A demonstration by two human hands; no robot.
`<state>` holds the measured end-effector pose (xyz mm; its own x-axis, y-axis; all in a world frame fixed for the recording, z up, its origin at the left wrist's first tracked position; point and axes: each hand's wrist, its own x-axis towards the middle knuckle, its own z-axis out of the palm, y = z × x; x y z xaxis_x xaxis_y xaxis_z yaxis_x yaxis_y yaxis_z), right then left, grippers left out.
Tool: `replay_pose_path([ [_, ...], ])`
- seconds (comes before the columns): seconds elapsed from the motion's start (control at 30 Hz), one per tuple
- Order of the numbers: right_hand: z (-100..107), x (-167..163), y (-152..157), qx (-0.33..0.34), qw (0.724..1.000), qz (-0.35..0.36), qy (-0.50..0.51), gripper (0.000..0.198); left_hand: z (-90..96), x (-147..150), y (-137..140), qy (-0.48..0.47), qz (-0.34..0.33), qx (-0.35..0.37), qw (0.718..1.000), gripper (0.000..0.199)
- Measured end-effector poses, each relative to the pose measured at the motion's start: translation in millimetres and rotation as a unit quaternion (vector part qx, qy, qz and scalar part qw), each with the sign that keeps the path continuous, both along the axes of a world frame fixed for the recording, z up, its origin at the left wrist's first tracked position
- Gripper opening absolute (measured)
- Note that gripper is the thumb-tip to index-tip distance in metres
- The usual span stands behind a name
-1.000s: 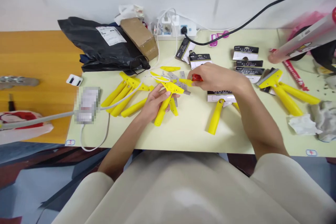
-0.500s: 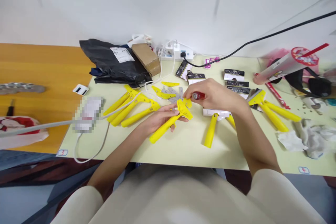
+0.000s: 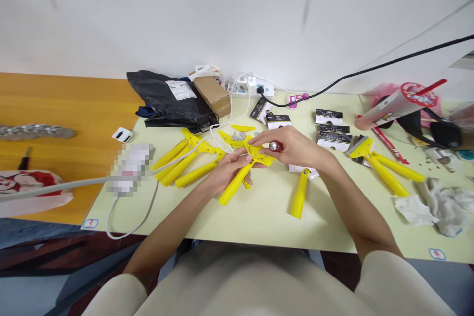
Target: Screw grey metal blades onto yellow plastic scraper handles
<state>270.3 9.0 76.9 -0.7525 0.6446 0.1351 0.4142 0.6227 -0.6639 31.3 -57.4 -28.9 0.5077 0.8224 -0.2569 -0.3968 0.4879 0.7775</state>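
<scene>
My left hand [image 3: 222, 174] is closed around a yellow scraper [image 3: 235, 185], whose handle slants down toward me and whose wide head points away. In my right hand [image 3: 298, 147] is a red-handled screwdriver [image 3: 276, 146], its metal butt end facing up. My right fingertips meet the scraper's head at a yellow plate [image 3: 255, 150]; the screwdriver's tip is hidden. Just beyond my hands lie loose yellow plates [image 3: 243, 129] and grey metal pieces. Several yellow scraper handles [image 3: 181, 165] rest to the left. Another yellow handle [image 3: 299, 195] lies near my right wrist.
Scrapers with metal edges [image 3: 387, 170] lie at the right, beside crumpled tissue [image 3: 414, 210] and a cup with a red straw [image 3: 392, 103]. Black-and-white cards [image 3: 329, 117], a power strip [image 3: 242, 87], a cardboard box [image 3: 213, 94] and a black bag [image 3: 159, 103] line the back. White cables cross the left.
My left fingers have shifted up to the scraper's head, and my right fingers now press closer over it. The screwdriver has tipped more upright. The whole view has shifted slightly.
</scene>
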Motion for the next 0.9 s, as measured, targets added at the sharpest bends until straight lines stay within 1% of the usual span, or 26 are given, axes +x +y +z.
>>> replay_pose_path([
  [0.07, -7.5, -4.4, 0.9, 0.003, 0.999, -0.026, 0.022, 0.031, -1.5, -0.6, -0.7, 0.002, 0.009, 0.005, 1.000, 0.057],
  [0.17, -14.7, -9.2, 2.6, -0.002, 0.997, -0.073, 0.016, 0.037, -4.0, -2.3, -1.2, 0.007, 0.023, 0.013, 1.000, 0.052],
  [0.23, -15.2, -9.8, 3.9, -0.019, 0.995, -0.102, 0.000, 0.041, -6.0, -3.4, -1.3, 0.009, 0.030, 0.012, 0.999, 0.051],
  [0.33, -11.3, -9.1, 4.2, -0.052, 0.991, -0.126, -0.001, 0.034, -9.1, -3.9, -1.4, 0.013, 0.036, 0.001, 0.999, 0.050],
  [0.4, -8.2, -9.7, 2.4, -0.061, 0.989, -0.134, 0.010, 0.029, -10.6, -3.7, -1.7, 0.021, 0.036, -0.004, 0.999, 0.051],
  [0.47, -6.3, -12.3, -0.4, -0.060, 0.988, -0.139, 0.016, 0.029, -11.1, -3.4, -2.6, 0.032, 0.030, -0.001, 0.999, 0.053],
  [0.53, -5.7, -16.5, -2.9, -0.058, 0.989, -0.137, 0.007, 0.026, -10.5, -3.3, -3.9, 0.043, 0.020, 0.007, 0.999, 0.057],
  [0.67, -7.6, -24.6, -4.3, -0.057, 0.990, -0.129, -0.010, 0.008, -8.5, -2.9, -6.2, 0.063, 0.020, 0.013, 0.998, 0.062],
  [0.7, -8.6, -26.0, -4.1, -0.055, 0.990, -0.128, -0.010, 0.007, -8.1, -2.6, -6.3, 0.066, 0.022, 0.012, 0.998, 0.062],
  [0.8, -11.9, -28.6, -3.9, -0.041, 0.990, -0.133, -0.021, 0.014, -7.6, -1.7, -6.1, 0.068, 0.035, 0.009, 0.997, 0.060],
  [0.9, -13.5, -31.3, -4.5, -0.036, 0.987, -0.152, -0.042, 0.016, -6.6, -0.5, -5.2, 0.073, 0.065, 0.011, 0.995, 0.056],
])
